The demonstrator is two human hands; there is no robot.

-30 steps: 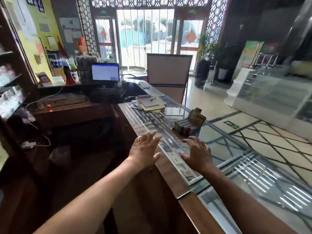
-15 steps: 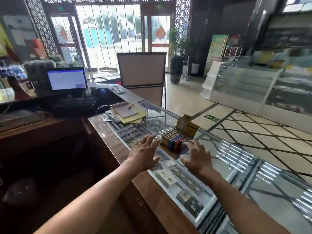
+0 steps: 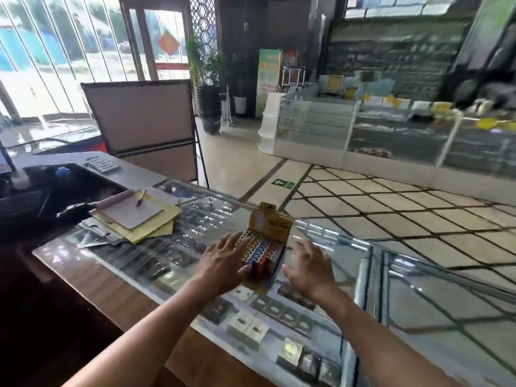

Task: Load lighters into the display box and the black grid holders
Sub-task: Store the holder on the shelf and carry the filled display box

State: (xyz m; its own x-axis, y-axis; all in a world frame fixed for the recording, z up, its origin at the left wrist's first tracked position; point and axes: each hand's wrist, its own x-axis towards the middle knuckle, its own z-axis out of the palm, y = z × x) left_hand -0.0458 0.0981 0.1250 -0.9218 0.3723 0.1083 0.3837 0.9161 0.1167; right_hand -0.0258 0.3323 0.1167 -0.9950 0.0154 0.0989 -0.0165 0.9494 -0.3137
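Left hand (image 3: pixel 223 265) and right hand (image 3: pixel 310 270), both spread wide, should clasp the box (image 3: pixel 272 226) evenly by its sides, keeping lighters (image 3: pixel 261 250) upright.

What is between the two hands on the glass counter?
The head view shows the yellow display box, with lighters in it, between the left hand and the right hand.

display box (image 3: pixel 270 225): yellow-gold card | lighters (image 3: pixel 261 251): red, blue and orange bodies, silver tops in rows | paper stack (image 3: pixel 160 229): yellow sheets under a white pad | floor (image 3: pixel 391 219): cream tiles, dark diagonal grid lines | floor sign (image 3: pixel 282 184): green | counter edge (image 3: pixel 111 286): brown wood
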